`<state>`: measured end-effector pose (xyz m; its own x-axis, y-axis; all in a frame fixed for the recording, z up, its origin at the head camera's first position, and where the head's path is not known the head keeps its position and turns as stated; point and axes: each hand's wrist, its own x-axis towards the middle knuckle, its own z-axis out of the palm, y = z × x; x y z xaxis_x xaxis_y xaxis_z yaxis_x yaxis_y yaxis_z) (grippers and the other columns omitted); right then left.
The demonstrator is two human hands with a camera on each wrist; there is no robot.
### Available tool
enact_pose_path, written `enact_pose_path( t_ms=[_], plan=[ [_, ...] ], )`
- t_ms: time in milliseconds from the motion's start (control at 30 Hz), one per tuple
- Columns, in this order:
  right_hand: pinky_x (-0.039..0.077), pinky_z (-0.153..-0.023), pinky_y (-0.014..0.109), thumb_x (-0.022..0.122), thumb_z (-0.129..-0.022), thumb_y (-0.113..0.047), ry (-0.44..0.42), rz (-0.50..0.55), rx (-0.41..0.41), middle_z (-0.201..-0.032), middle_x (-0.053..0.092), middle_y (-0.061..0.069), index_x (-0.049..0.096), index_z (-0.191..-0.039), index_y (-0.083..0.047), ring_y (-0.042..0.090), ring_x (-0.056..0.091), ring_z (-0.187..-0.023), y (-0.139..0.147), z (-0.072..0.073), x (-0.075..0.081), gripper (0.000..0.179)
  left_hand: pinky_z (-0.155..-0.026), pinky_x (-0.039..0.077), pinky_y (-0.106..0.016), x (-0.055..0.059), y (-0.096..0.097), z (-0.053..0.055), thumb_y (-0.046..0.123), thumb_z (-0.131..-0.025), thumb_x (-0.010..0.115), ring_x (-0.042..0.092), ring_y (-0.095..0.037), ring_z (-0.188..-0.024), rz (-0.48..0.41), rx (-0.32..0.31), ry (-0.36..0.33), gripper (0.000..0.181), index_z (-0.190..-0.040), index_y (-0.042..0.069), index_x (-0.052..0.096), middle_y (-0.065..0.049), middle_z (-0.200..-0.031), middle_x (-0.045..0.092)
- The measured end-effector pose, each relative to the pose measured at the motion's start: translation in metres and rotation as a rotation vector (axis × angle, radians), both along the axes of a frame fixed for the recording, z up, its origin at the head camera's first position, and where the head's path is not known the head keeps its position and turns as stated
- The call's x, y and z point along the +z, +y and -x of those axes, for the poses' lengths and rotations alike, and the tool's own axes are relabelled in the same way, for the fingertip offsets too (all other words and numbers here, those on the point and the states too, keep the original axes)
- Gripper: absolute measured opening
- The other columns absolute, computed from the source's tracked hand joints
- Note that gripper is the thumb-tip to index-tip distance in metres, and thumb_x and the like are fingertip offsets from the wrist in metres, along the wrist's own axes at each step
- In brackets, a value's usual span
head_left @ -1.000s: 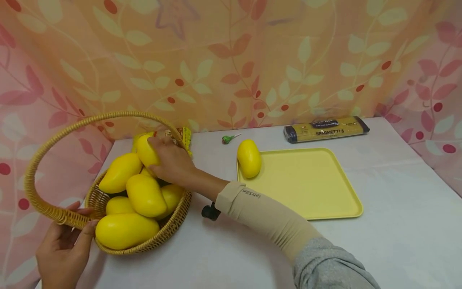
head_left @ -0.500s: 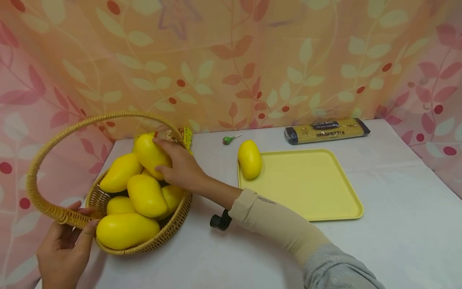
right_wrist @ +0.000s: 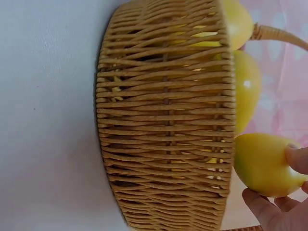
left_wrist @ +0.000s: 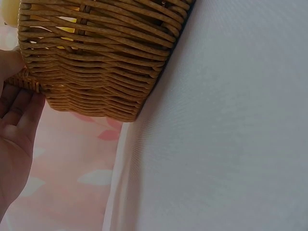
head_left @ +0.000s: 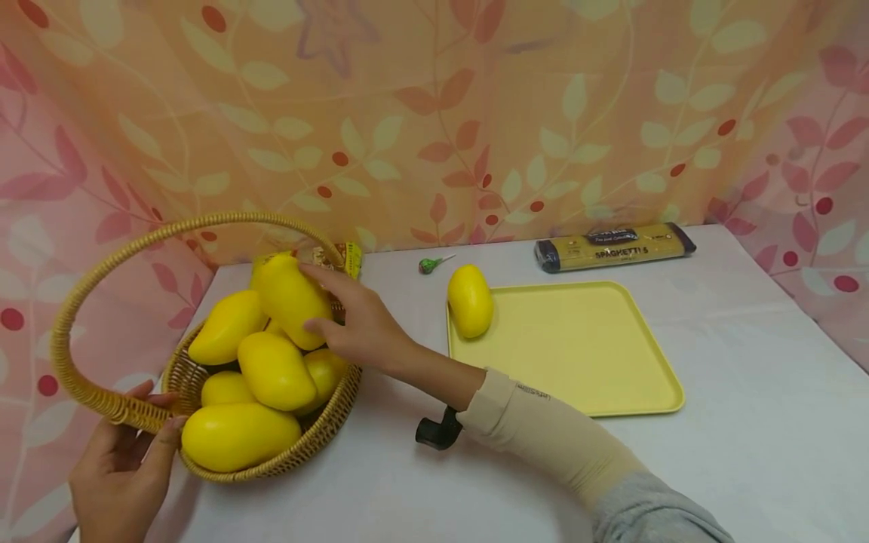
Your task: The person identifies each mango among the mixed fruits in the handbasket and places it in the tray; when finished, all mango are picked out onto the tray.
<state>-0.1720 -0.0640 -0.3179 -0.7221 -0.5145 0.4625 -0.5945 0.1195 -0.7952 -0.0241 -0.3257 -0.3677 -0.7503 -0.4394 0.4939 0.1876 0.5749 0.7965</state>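
Observation:
A wicker basket (head_left: 326, 422) with a tall arched handle (head_left: 68, 324) stands at the left, filled with several yellow mangoes (head_left: 241, 436). My left hand (head_left: 122, 479) grips the near-left foot of that handle at the rim; the left wrist view shows its fingers beside the woven wall (left_wrist: 101, 62). With thumb and fingers, my right hand (head_left: 366, 320) holds a mango (head_left: 292, 302) on the far right side of the pile. In the right wrist view this mango (right_wrist: 264, 163) overlaps the basket rim, thumb on one side and fingers on the other.
A pale yellow tray (head_left: 570, 354) lies right of the basket, one mango (head_left: 470, 300) on its far left corner. Behind are a lollipop (head_left: 429, 265) and a spaghetti pack (head_left: 614, 247). A yellow packet (head_left: 351, 260) lies behind the basket. Patterned cloth (head_left: 434, 113) walls the back and sides.
My right hand has drawn the mango a little to the right and toward me, its forearm shifting right too. My left hand, the basket and the tray mango have stayed put.

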Motion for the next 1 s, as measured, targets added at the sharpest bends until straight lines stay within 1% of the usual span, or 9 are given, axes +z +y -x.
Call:
enact_pose_path(
  t_ms=[133, 233, 367, 500, 700, 867, 1000],
  plan=[
    [0.053, -0.091, 0.020, 0.071, -0.092, 0.000, -0.068, 0.060, 0.033, -0.151, 0.046, -0.002, 0.042, -0.153, -0.014, 0.009, 0.056, -0.117, 0.011, -0.004, 0.002, 0.068, -0.087, 0.050, -0.012, 0.000, 0.000, 0.000, -0.026, -0.079, 0.068, 0.067, -0.010, -0.103, -0.006, 0.002, 0.001, 0.062, -0.135, -0.002, 0.059, -0.005, -0.109, 0.068],
    [0.056, -0.086, 0.021, 0.071, -0.091, 0.001, -0.105, 0.078, 0.039, -0.150, 0.047, -0.002, 0.044, -0.152, -0.015, 0.012, 0.059, -0.111, 0.020, -0.008, 0.003, 0.069, -0.087, 0.050, -0.012, 0.001, 0.001, 0.000, -0.026, -0.079, 0.068, 0.067, -0.009, -0.102, 0.019, 0.012, -0.010, 0.063, -0.136, -0.001, 0.059, -0.004, -0.109, 0.067],
    [0.056, -0.087, 0.023, 0.071, -0.091, 0.000, -0.125, 0.073, 0.031, -0.151, 0.046, 0.001, 0.044, -0.152, -0.014, 0.017, 0.061, -0.113, 0.035, -0.012, 0.004, 0.068, -0.087, 0.050, -0.013, 0.001, 0.002, -0.001, -0.026, -0.079, 0.068, 0.067, -0.009, -0.102, 0.042, 0.018, -0.019, 0.064, -0.137, -0.001, 0.058, -0.003, -0.108, 0.067],
    [0.056, -0.089, 0.026, 0.071, -0.091, 0.001, -0.119, 0.086, 0.016, -0.149, 0.047, 0.005, 0.044, -0.152, -0.012, 0.023, 0.062, -0.117, 0.051, -0.014, 0.004, 0.067, -0.087, 0.050, -0.013, 0.000, 0.001, 0.000, -0.026, -0.079, 0.068, 0.067, -0.009, -0.102, 0.037, 0.013, -0.013, 0.064, -0.136, -0.001, 0.058, -0.003, -0.108, 0.067],
    [0.056, -0.091, 0.030, 0.072, -0.090, 0.004, -0.136, 0.125, -0.030, -0.147, 0.050, 0.004, 0.045, -0.151, -0.011, 0.024, 0.062, -0.116, 0.075, -0.013, -0.002, 0.068, -0.087, 0.050, -0.013, -0.001, 0.000, 0.000, -0.027, -0.079, 0.068, 0.067, -0.009, -0.102, 0.023, 0.004, -0.001, 0.063, -0.136, -0.002, 0.059, -0.004, -0.108, 0.067],
    [0.056, -0.091, 0.032, 0.072, -0.089, 0.004, -0.149, 0.112, -0.058, -0.147, 0.049, 0.005, 0.044, -0.151, -0.009, 0.025, 0.061, -0.116, 0.094, -0.011, -0.007, 0.069, -0.087, 0.050, -0.012, 0.001, 0.001, -0.001, -0.026, -0.079, 0.068, 0.067, -0.008, -0.102, 0.037, 0.024, -0.016, 0.064, -0.136, -0.001, 0.059, -0.002, -0.107, 0.067],
    [0.056, -0.091, 0.032, 0.072, -0.089, 0.005, -0.172, 0.103, -0.093, -0.147, 0.048, 0.007, 0.044, -0.151, -0.008, 0.027, 0.062, -0.114, 0.108, -0.008, -0.010, 0.069, -0.087, 0.050, -0.012, 0.000, 0.002, -0.001, -0.026, -0.079, 0.068, 0.067, -0.009, -0.102, 0.019, 0.022, -0.012, 0.062, -0.136, -0.002, 0.059, -0.003, -0.108, 0.067]
  ],
)
